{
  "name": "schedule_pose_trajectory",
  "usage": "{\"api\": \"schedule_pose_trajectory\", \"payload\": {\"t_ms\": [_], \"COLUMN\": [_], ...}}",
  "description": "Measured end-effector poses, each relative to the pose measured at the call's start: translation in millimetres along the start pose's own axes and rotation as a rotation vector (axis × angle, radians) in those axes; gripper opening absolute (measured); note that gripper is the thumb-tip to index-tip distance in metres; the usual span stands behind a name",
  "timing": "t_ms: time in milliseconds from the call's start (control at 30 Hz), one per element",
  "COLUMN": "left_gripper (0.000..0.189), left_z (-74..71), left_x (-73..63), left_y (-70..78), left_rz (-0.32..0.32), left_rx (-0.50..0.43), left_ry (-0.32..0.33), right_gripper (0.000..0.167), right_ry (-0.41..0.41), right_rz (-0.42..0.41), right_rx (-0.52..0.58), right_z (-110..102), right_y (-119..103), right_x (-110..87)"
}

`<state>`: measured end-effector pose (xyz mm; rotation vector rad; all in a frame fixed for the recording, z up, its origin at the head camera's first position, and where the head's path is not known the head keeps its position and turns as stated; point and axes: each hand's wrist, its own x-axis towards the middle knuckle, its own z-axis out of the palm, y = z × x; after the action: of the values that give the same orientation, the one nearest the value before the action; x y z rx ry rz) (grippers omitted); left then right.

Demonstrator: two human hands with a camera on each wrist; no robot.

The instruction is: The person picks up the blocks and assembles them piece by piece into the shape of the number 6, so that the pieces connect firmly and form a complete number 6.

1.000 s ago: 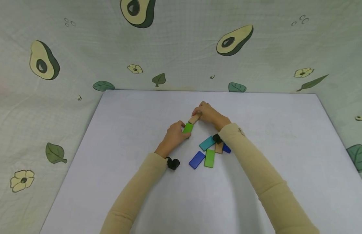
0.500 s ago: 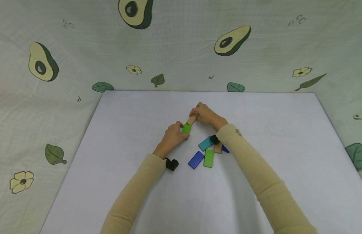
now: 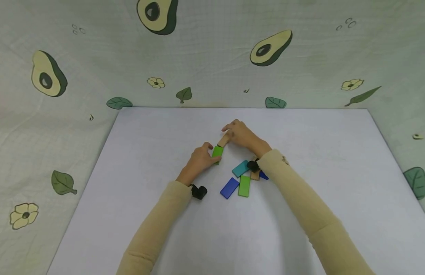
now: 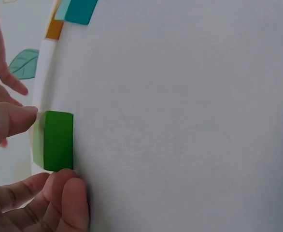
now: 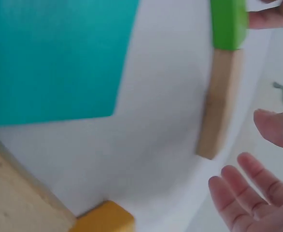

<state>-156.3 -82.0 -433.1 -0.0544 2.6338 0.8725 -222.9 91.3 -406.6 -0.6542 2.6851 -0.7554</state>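
Note:
In the head view, a green block (image 3: 217, 152) and a plain wooden block (image 3: 224, 139) lie end to end on the white table. My left hand (image 3: 200, 158) has the green block between thumb and fingers; in the left wrist view the thumb tip is at one end of the green block (image 4: 58, 141) and fingertips at the other. My right hand (image 3: 242, 134) is spread over the far end of the wooden block. In the right wrist view its fingers stand apart from the wooden block (image 5: 219, 104), with a gap between them and nothing held.
Nearer the body lie a teal block (image 3: 240, 169), a blue block (image 3: 229, 188), another green block (image 3: 244, 186) and another wooden block (image 3: 255, 175). A second blue block (image 3: 263, 175) is partly under the right sleeve. A yellow-orange block (image 5: 105, 218) shows in the right wrist view.
The right hand's fingers have loosened from the wooden block, which now meets the green block's end. The left hand stays around the green block.

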Motion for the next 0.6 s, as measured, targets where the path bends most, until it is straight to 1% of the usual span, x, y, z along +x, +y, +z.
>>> {"api": "schedule_pose_trajectory", "payload": {"t_ms": [100,200,267,400,467,600], "left_gripper": [0.051,0.049,0.046,0.044,0.044,0.042], "left_z": [-4.4,-8.2,-9.2,-10.4,-10.8,-11.3], "left_x": [1.1,1.9,3.0,4.2,4.7,6.1], "left_y": [-3.5,-6.5,-7.7,-8.6,-8.8,-9.3], "left_rz": [-0.021,-0.031,-0.031,-0.019,-0.013,-0.005], "left_rx": [-0.035,-0.083,-0.099,-0.114,-0.121,-0.133], "left_ry": [-0.041,-0.073,-0.077,-0.083,-0.089,-0.095], "right_gripper": [0.031,0.031,0.030,0.031,0.031,0.030], "right_ry": [0.046,0.089,0.108,0.133,0.137,0.155], "right_rz": [-0.012,-0.067,-0.099,-0.128,-0.113,-0.048], "right_rx": [0.078,0.141,0.172,0.230,0.257,0.287], "right_z": [-5.4,-8.9,-10.6,-9.8,-6.9,6.9], "right_y": [-9.8,-18.3,-23.8,-29.9,-30.7,-27.1], "right_x": [-17.2,-39.5,-55.4,-85.9,-100.2,-125.8]}}
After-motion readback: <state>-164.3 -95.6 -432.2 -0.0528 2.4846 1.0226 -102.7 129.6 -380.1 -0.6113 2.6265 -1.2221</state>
